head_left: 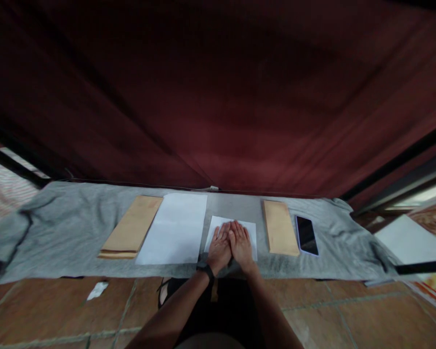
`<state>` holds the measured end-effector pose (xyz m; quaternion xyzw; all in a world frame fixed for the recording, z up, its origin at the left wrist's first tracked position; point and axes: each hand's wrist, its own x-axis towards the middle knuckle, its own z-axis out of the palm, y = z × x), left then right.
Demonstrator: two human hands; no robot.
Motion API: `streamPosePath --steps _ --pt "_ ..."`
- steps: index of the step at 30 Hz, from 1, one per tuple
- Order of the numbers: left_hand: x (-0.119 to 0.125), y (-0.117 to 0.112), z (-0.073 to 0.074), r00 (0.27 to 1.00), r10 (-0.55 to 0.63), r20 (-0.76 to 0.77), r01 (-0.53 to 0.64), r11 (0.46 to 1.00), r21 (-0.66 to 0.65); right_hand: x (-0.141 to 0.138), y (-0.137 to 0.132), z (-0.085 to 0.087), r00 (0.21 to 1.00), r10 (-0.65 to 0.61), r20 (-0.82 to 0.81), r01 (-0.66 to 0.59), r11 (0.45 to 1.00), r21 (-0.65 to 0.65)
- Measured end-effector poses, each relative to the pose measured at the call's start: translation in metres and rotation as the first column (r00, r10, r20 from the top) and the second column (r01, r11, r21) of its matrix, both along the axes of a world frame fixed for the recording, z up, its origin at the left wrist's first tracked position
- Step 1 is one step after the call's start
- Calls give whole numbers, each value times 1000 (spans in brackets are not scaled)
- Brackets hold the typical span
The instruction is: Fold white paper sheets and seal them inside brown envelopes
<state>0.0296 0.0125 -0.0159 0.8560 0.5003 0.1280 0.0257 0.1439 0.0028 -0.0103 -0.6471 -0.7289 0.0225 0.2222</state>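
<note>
Both of my hands lie side by side on a small white sheet of paper [252,237], which may be folded. My left hand [220,246], with a dark watch on its wrist, rests palm down with its fingers stretched out. Touching it, my right hand [241,243] is flat too, fingers pointing away from me. The hands cover the middle of the sheet. A stack of larger white paper [178,228] lies to the left, beside brown envelopes [132,227]. On the right is another pile of brown envelopes [280,227].
A grey cloth [80,218] covers the low, narrow table. A phone [307,235] lies right of the envelopes. Behind the table hangs a dark red curtain [218,121]. A white scrap [97,290] is on the tiled floor [69,310]. A white board [414,240] stands at the far right.
</note>
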Motion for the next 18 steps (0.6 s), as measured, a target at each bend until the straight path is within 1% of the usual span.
streamPosePath --steps 3,7,12,18 --pt "-3 7 -2 1000 13 7 -13 1000 12 8 0 -4 998 -17 55 16 1000 9" --pt "-6 16 -4 998 69 15 -69 997 24 15 0 -10 991 -70 110 63 996 62" --pt "-6 19 -5 984 175 40 -176 984 22 20 -4 -20 981 -170 95 158 980 118" --pt "-3 16 -8 952 284 114 -292 955 60 30 -17 -28 966 -247 69 235 960 149"
